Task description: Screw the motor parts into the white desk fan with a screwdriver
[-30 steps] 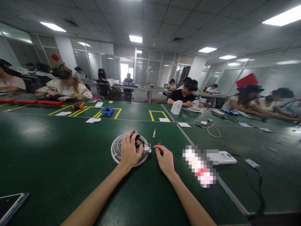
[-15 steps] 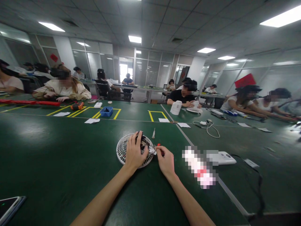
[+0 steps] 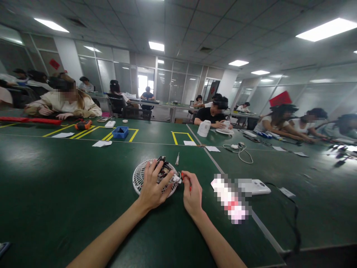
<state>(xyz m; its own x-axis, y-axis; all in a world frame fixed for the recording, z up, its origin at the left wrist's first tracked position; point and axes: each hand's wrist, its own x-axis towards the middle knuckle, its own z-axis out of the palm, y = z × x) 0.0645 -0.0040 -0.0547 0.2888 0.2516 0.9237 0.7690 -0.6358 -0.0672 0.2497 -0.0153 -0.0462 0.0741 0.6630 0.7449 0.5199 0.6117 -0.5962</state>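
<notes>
A round white fan grille (image 3: 137, 178) lies on the green table, with a dark motor and wiring (image 3: 164, 169) exposed on top. My left hand (image 3: 153, 186) holds this fan part down, its fingers spread over the grille and around the motor. At the grille's right edge, white connectors and wires (image 3: 176, 178) stick out. Close beside them, my right hand (image 3: 193, 191) is closed on a small red-orange tool (image 3: 182, 175), mostly hidden by the fingers. Just behind the grille lies a small pointed tube (image 3: 177, 159).
A blue bin (image 3: 120, 132) with dark parts stands farther back, near paper slips (image 3: 102, 143). To the right are a white device (image 3: 258, 187) with a cable and a blurred bright object (image 3: 230, 201). Across the table, a co-worker (image 3: 213, 115) handles another white fan part.
My view has shifted slightly, moving the scene left. My left fingers have spread wider over the fan. My right hand has turned, and more of the red-orange tool shows.
</notes>
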